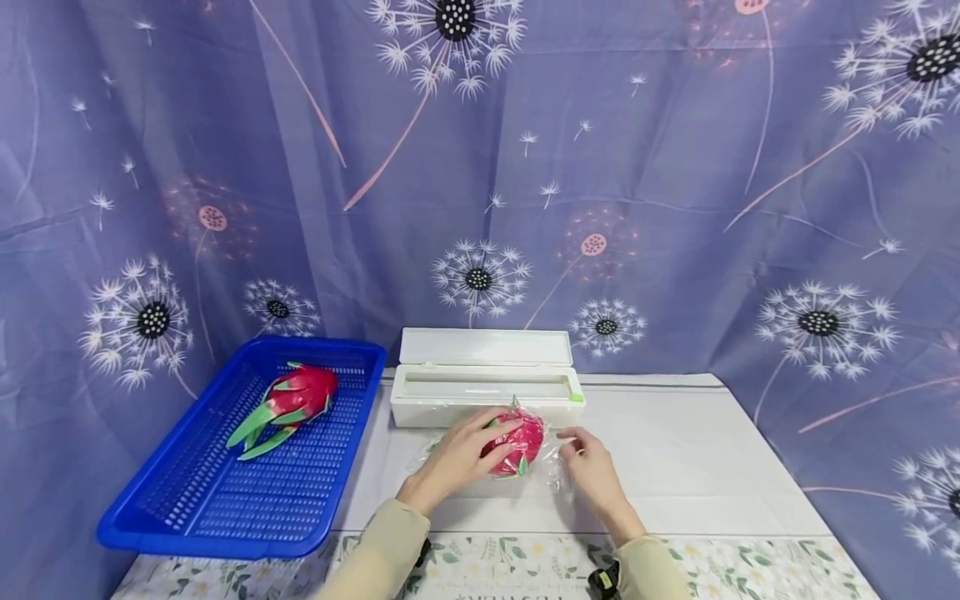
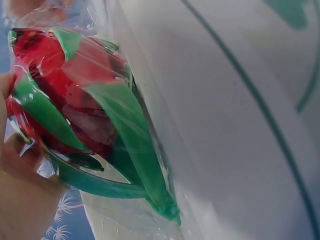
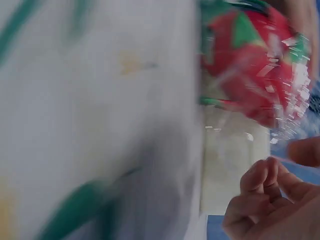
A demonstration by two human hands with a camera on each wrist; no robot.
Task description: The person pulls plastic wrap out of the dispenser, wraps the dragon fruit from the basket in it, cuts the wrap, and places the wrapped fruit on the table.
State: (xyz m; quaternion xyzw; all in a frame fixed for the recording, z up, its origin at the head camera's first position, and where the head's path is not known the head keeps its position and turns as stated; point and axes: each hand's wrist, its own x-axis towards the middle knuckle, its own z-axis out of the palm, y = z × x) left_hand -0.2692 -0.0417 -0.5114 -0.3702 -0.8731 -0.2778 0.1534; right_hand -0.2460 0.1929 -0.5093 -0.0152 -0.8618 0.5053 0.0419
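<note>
A red dragon fruit (image 1: 529, 437) with green scales, perhaps artificial, lies in clear plastic film (image 3: 292, 107) on the white table cover. My left hand (image 1: 467, 450) holds it from the left, fingers spread over its top and side. In the left wrist view, long green leaf tips (image 2: 132, 135) show under the crinkled film. My right hand (image 1: 591, 468) is just right of the fruit, beside the loose film. Its fingers (image 3: 265, 177) are loosely bent and the thumb stands apart from them, with no film plainly gripped.
Behind the fruit stands a white film dispenser box (image 1: 487, 414), its lid (image 1: 486, 346) raised and a green slider (image 1: 576, 397) at its right end. At left, a blue basket (image 1: 232, 546) contains another dragon fruit (image 1: 300, 396). A purple dandelion-print curtain (image 1: 660, 167) surrounds the table.
</note>
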